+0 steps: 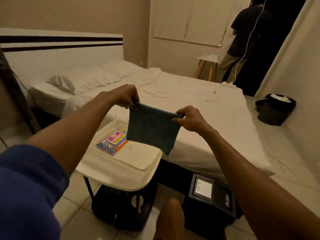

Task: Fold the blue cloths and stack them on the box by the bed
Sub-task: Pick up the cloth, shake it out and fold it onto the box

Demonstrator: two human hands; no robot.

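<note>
**Folded cloth held up beside the bed**

The left hand (127,97) and right hand (188,118) each pinch a top corner of a folded blue terry cloth (152,129), fingers clenched on its upper edge. The cloth hangs in the air between them, above the near edge of the white bed (207,118) and just right of a white perforated plastic basket (124,163) holding a colourful wipes packet (113,140).
</note>
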